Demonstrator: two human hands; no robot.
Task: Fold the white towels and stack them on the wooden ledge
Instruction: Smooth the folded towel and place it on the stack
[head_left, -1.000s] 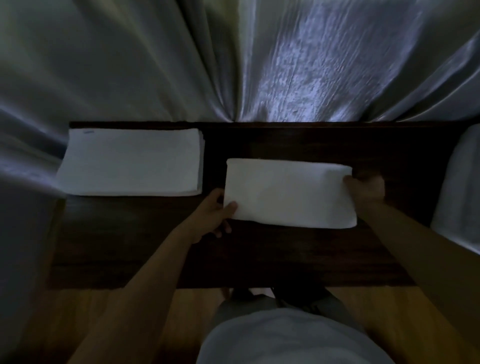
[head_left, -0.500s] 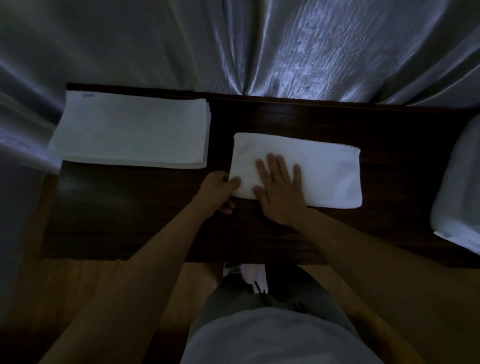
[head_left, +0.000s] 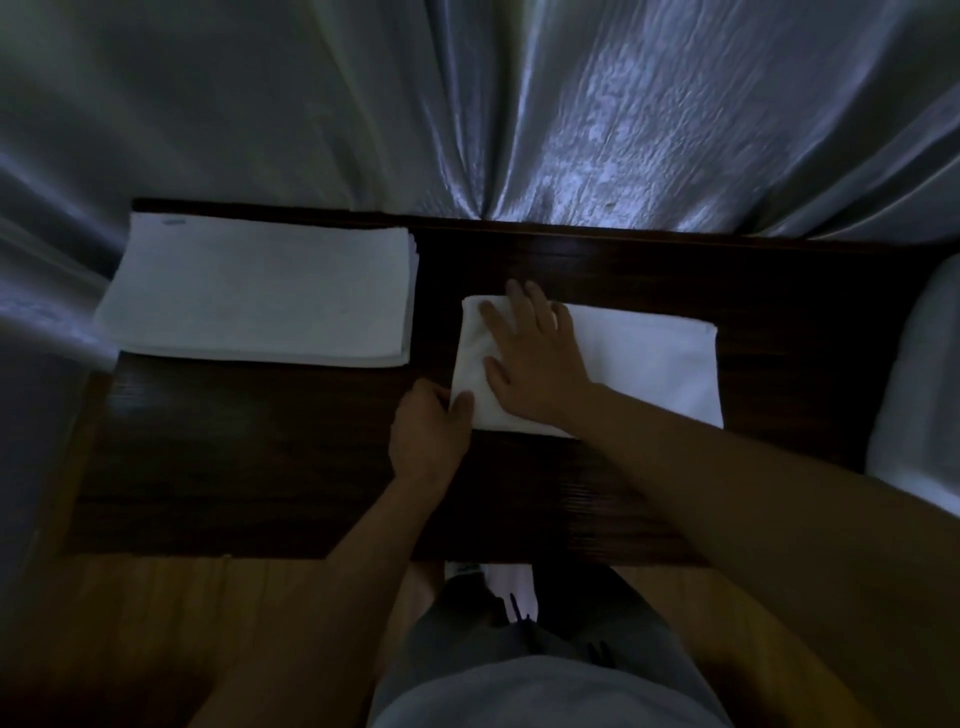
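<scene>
While your right hand (head_left: 535, 358) is lying flat and open, palm down, on the left half of the folded white towel (head_left: 644, 364), your left hand (head_left: 428, 434) is pinching that towel's near-left corner, thumb on top, other fingers curled under or hidden. Fingers of the right hand are spreading toward 12 o'clock, the longest fingertips reaching past the towel's far edge onto the wood.

Towel is sitting roughly centre on the dark wooden ledge (head_left: 260, 467), long side running 9 to 3 o'clock, right half lying bare and flat. Left end is looking slightly rumpled under your palm.

At 10 o'clock from your hands, a stack of folded white towels (head_left: 254, 291) is resting on the ledge, squared up, layered edges showing along its right side, a small blue mark near its far-left corner. It's sitting just beside the towel you're working, a strip of wood between them, not touching.

At 3 o'clock, more white fabric (head_left: 919, 384) is hanging at the ledge's right end; can't tell whether it's folded or loose, frame is cutting it off.

Grey shiny curtain (head_left: 571, 114) is draping behind the ledge at 12 o'clock, folds gathering just past the far edge. Lighter wood floor (head_left: 156, 623) is showing at 6 o'clock, with your grey clothing (head_left: 545, 691) at the bottom edge. Lighting is dim, fine detail is getting lost.
</scene>
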